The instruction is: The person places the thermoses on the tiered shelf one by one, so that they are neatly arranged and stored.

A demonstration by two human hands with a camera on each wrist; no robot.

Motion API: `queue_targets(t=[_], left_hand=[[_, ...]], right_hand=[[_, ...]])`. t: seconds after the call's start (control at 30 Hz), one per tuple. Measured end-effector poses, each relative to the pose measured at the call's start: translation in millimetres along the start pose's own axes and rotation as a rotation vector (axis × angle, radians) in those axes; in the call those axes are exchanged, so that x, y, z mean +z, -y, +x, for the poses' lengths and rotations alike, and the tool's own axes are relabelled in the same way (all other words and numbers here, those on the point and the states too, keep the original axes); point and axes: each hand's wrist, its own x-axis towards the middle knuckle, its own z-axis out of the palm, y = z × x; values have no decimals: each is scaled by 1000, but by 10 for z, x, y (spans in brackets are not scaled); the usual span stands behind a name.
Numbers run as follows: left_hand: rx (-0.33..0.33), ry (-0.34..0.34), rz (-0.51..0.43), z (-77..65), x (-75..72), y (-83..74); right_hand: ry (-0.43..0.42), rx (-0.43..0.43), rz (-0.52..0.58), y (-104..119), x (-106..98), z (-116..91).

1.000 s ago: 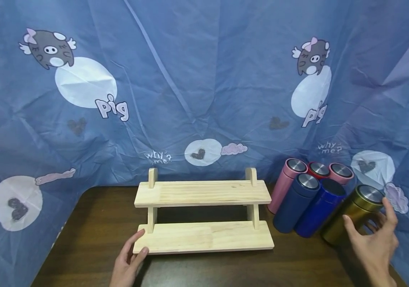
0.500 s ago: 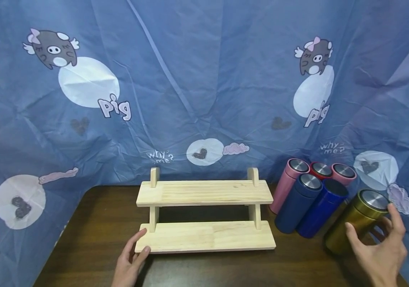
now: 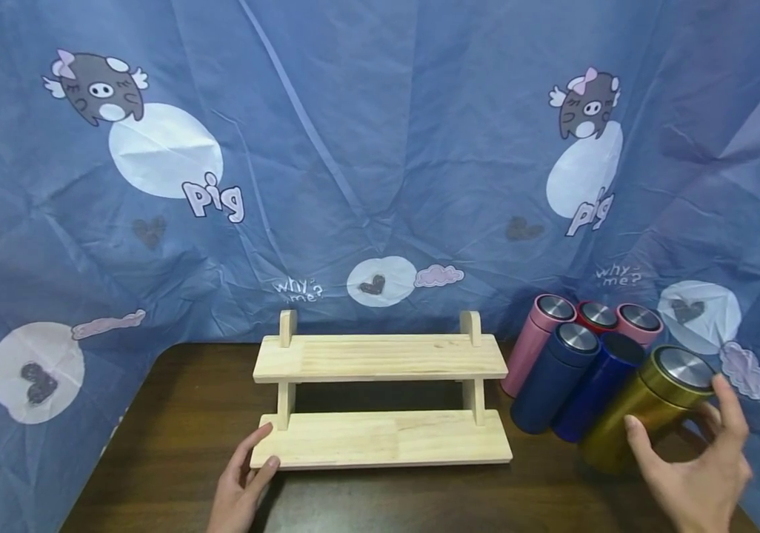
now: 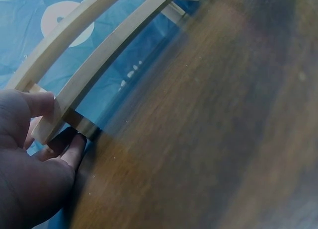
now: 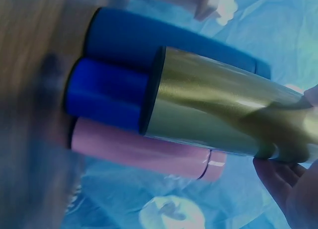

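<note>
My right hand (image 3: 700,459) grips a gold thermos bottle (image 3: 647,414) round its upper part, thumb on the near left side. In the right wrist view, the base of the gold thermos (image 5: 208,105) is raised off the table, in front of the other bottles. My left hand (image 3: 241,481) pinches the left end of the lower shelf (image 3: 387,440) of a two-tier pale wooden rack. In the left wrist view, the thumb and fingers of that hand (image 4: 35,154) lie above and below the board end.
Behind the gold thermos stand a navy bottle (image 3: 550,385), a bright blue bottle (image 3: 596,392), a pink bottle (image 3: 530,340), a red bottle (image 3: 598,314) and another pink bottle (image 3: 640,322). A blue printed cloth (image 3: 380,148) hangs behind the brown table (image 3: 173,429).
The gold thermos, gripped by my right hand, first shifts slightly right, then rises and comes left in front of the blue bottle. My left hand stays on the rack.
</note>
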Motion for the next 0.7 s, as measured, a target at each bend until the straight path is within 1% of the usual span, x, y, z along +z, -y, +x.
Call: queue_targets(t=[0.07, 0.13, 0.17, 0.2, 0.23, 0.3, 0.33, 0.47, 0.53, 0.57, 0.63, 0.7], left_hand=[[10, -5, -6, -1, -2, 18], [50, -7, -18, -20, 14, -16], [49, -10, -18, -27, 22, -35], [72, -14, -28, -36, 33, -54], [79, -9, -23, -46, 40, -91], [72, 1, -19, -56, 46, -136], [65, -5, -15, -58, 50, -152], [25, -5, 18, -79, 50, -228], [28, -13, 12, -93, 54, -261], [28, 0, 8, -103, 52, -279], [44, 4, -10, -107, 52, -274], [36, 5, -6, -98, 50, -249]], right_hand=[[16, -4, 19, 90, 9, 1], [30, -12, 39, 164, 24, -3], [35, -18, 50, 196, 33, -6], [38, -25, 67, 223, 43, -11], [44, -28, 77, 250, 51, -16], [59, -34, 98, 300, 74, -25], [66, -42, 117, 323, 88, -28], [101, -80, 182, 403, 159, -38], [116, -109, 219, 439, 200, -36], [121, -121, 234, 459, 219, -35], [135, -144, 254, 500, 253, -26], [148, -161, 266, 543, 287, -16]])
